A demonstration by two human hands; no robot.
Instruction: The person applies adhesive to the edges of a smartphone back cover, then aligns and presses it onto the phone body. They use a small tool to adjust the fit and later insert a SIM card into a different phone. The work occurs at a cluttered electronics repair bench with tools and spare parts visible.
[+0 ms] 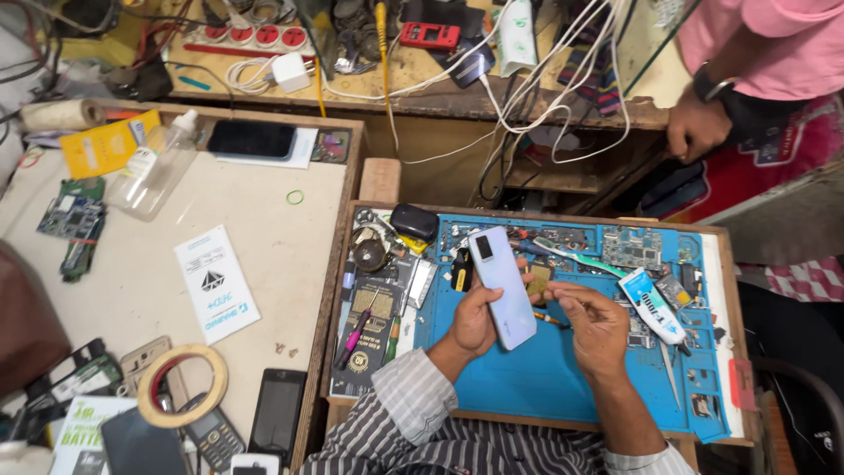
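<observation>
We held the phone [501, 286] in our left hand [475, 318], back side up, its camera end pointing far from us over the blue mat [545, 378]. The left fingers were clamped along its near-left edge, thumb side tucked underneath. Our right hand [598, 327] hovered just right of it, fingertips pinched together on something too small to make out (possibly a tiny part or tool tip).

The phone looked light and stiff, with a glossy pale back that we judged slippery and easily scratched; the long side edges seemed the safest place to grip, keeping clear of the camera block.

Right of our hands lay a white tube [652, 306] and 1 bare circuit board [630, 248] at the far edge of the mat. On the table to the left sat a tape roll [180, 387], a clear bottle [158, 171] and a dark phone [251, 139]. Another person's hand [694, 127] rested at the far right counter.
</observation>
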